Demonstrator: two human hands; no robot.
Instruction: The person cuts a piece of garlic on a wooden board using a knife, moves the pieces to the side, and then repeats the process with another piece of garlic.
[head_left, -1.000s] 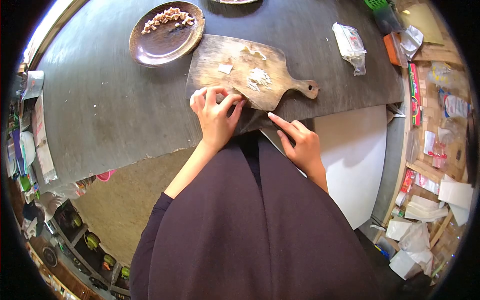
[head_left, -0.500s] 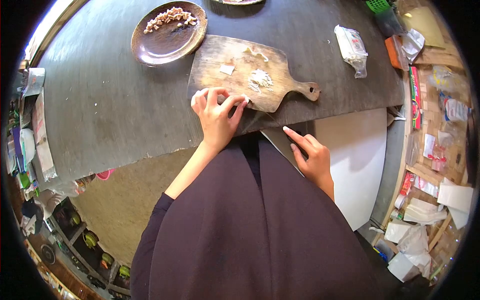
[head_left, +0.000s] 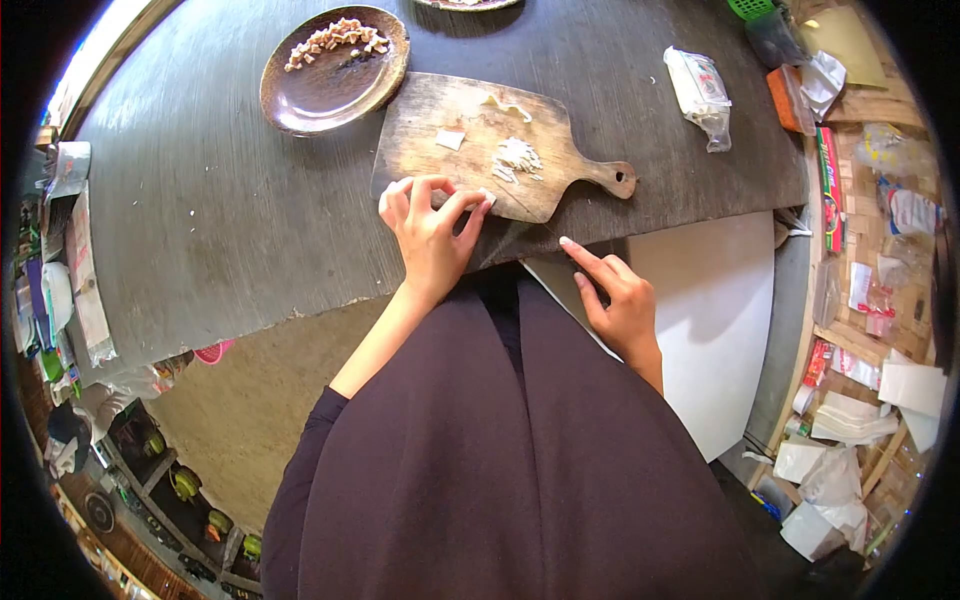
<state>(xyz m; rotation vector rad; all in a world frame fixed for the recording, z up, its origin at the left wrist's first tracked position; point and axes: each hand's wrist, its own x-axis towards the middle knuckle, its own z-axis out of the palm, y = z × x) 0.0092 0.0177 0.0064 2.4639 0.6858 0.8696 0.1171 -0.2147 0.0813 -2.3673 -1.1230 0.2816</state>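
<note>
My left hand (head_left: 430,232) is at the near edge of a wooden cutting board (head_left: 415,150), thumb and fingertips pinched on a small white piece of food (head_left: 488,196). To its right, my right hand (head_left: 622,305) is closed round a knife (head_left: 540,234), the index finger stretched along it. The thin blade points toward the left fingertips; its handle is mostly hidden in the palm. On the board lie a pile of thin white strips (head_left: 516,160), a flat pale square (head_left: 450,139) and a curled pale strip (head_left: 507,108).
A brown plate (head_left: 320,105) with small diced pieces (head_left: 335,40) stands beyond the board, and part of another plate (head_left: 468,4) shows at the top. A plastic packet (head_left: 698,92) lies on the dark table (head_left: 200,240) at right. Packaging lines the right side.
My right hand has shifted slightly up and left with the knife. My left hand keeps its pinch at almost the same place. The view has moved a little.
</note>
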